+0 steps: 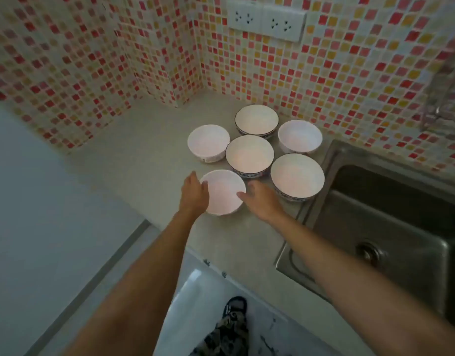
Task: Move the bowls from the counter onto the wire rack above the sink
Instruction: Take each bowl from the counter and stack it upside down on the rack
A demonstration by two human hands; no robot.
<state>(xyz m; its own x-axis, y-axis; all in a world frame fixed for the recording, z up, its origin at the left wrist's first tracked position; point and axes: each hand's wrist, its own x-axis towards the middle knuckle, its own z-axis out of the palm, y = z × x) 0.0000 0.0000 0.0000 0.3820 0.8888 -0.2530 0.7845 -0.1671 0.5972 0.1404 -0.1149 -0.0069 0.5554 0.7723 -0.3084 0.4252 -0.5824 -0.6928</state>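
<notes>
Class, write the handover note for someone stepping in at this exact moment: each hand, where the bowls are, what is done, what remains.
Left hand: open, against the left side of the nearest bowl.
Right hand: open, fingertips at that bowl's right rim. No lift visible.
Bowls: all six on the counter, left of the sink; the other five cluster behind the nearest one.
Wire rack: only partly in view at the right edge; no bowls visible on it.
Done: nothing moved.
Left: all six bowls onto the rack.
</notes>
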